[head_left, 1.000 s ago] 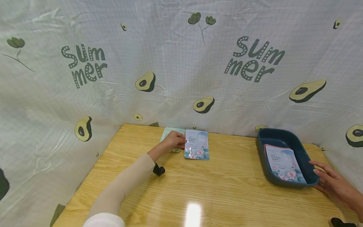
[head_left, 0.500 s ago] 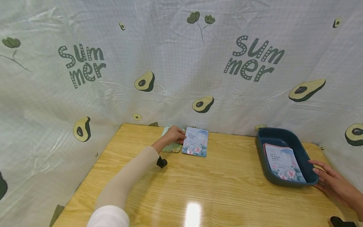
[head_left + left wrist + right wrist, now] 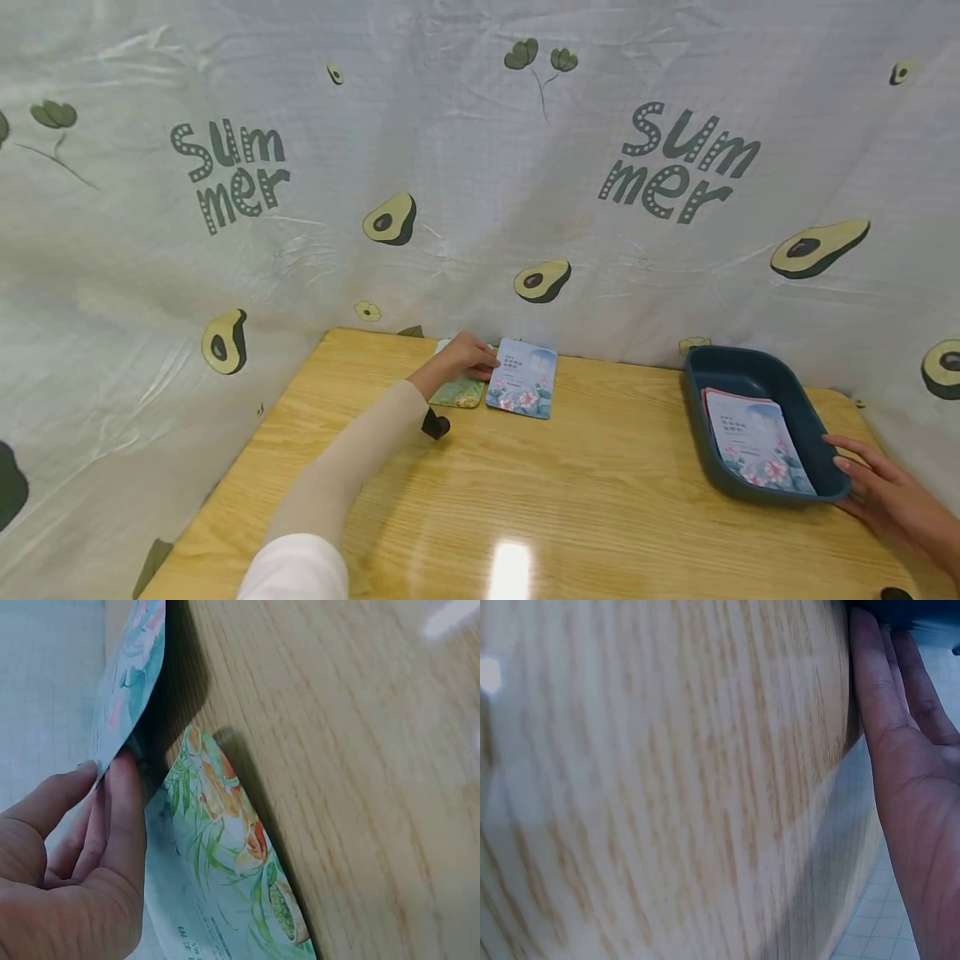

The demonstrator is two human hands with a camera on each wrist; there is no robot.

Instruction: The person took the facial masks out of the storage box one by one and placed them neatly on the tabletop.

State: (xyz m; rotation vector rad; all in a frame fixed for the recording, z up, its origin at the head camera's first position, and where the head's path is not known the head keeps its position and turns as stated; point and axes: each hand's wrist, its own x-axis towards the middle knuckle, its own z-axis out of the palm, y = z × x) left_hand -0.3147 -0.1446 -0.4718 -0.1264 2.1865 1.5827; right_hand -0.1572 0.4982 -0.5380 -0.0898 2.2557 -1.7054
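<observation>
My left hand [image 3: 467, 357] pinches the left edge of a flat blue sachet [image 3: 522, 379] printed with pink flowers; its thumb and fingers meet on that edge in the left wrist view. The sachet stands tilted up there, raised over the wood. Partly under the same hand lies a pale green sachet [image 3: 217, 847] with leaves and orange flowers. At the right, the fingers of my right hand [image 3: 892, 492] touch the rim and outer side of a dark blue plastic bin [image 3: 699, 450]. The right wrist view shows those fingers nearly straight against the bin, with the fingertips partly hidden.
Inside the bin lies a small stack of sachets [image 3: 759, 442], a blue flowered one on top and reddish edges beneath. The bin stands on the wooden table [image 3: 600, 500] near its right edge. A printed curtain [image 3: 465, 150] hangs behind the table.
My left hand has shifted slightly up and to the right. The blue sachet, flatter a second ago, is now tilted a little. The right hand and bin have stayed in place.
</observation>
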